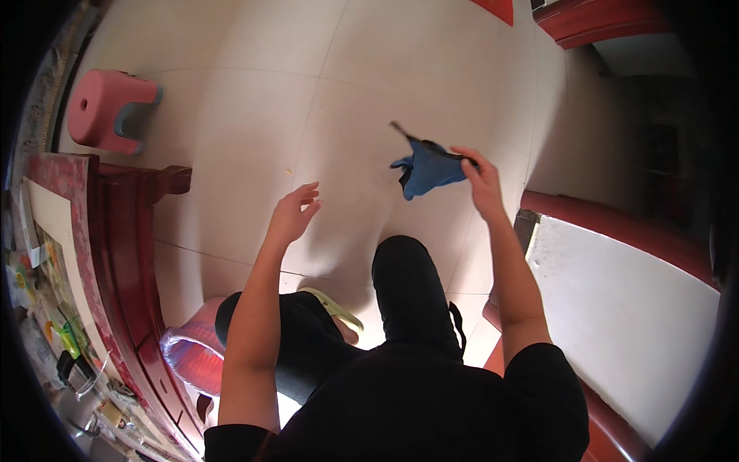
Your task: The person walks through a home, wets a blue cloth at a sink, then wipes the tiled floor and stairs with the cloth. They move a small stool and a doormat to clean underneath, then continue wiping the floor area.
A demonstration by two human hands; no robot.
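My right hand (482, 182) pinches one end of a small blue cloth item with black edging (430, 170), which looks like a piece of clothing. The cloth stretches out to the left of the fingers in the air, and a thin black strip sticks up from its far end. What exactly the item is, I cannot tell. To the left, my left hand (297, 211) hovers over the floor with its fingers apart and nothing in them, a short way from the cloth.
Pale tiles cover the floor (248, 127). A pink plastic stool (95, 110) stands at the upper left. Along the left runs a dark red wooden cabinet (124, 231) with a cluttered top. Near my left leg is a lined pink bin (196, 352). Red-framed white panels (623, 300) are at right.
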